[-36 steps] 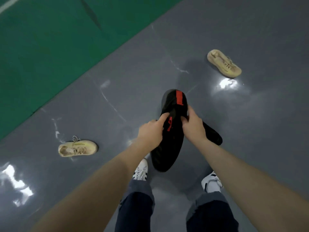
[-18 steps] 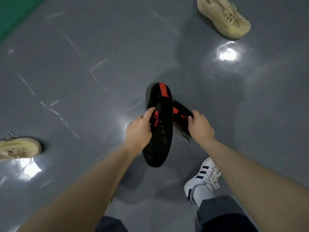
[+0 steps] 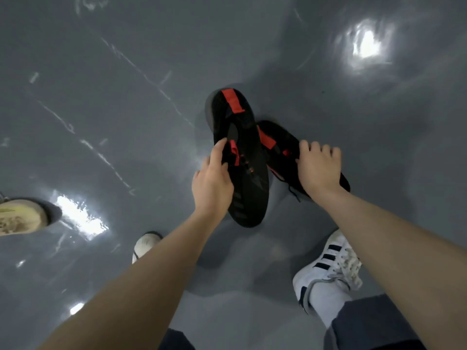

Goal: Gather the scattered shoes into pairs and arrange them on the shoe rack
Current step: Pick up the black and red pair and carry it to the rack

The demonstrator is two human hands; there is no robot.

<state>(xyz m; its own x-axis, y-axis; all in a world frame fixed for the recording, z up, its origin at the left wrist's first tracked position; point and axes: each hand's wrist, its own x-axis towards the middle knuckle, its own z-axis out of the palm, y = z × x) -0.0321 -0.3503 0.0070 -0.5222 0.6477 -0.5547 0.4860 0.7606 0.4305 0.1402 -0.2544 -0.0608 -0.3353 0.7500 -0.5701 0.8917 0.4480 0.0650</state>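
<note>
At the bottom of the frame my own feet stand on the grey floor (image 3: 366, 117): the striped white sneaker (image 3: 331, 266) at lower right, and only the toe of my other white sneaker (image 3: 146, 245) showing past my left forearm. Just above them, mid-frame, my left hand (image 3: 212, 184) grips one black shoe with red tabs (image 3: 240, 160) by its opening, thumb hooked in near the tongue, so it hangs lengthwise with its toe toward me and its heel tab away. My right hand (image 3: 319, 168) is curled over the top of the second black shoe (image 3: 278, 145), which lies angled behind and to the right of the first, the two overlapping at the middle; I hold one in each hand, close together, to keep them as a matched pair for carrying. I judge this pair is gathered and ready to go to the rack, which is not in view. At the left edge, a beige shoe (image 3: 19, 218) lies on the floor, still unpaired, beside a bright glare patch.
</note>
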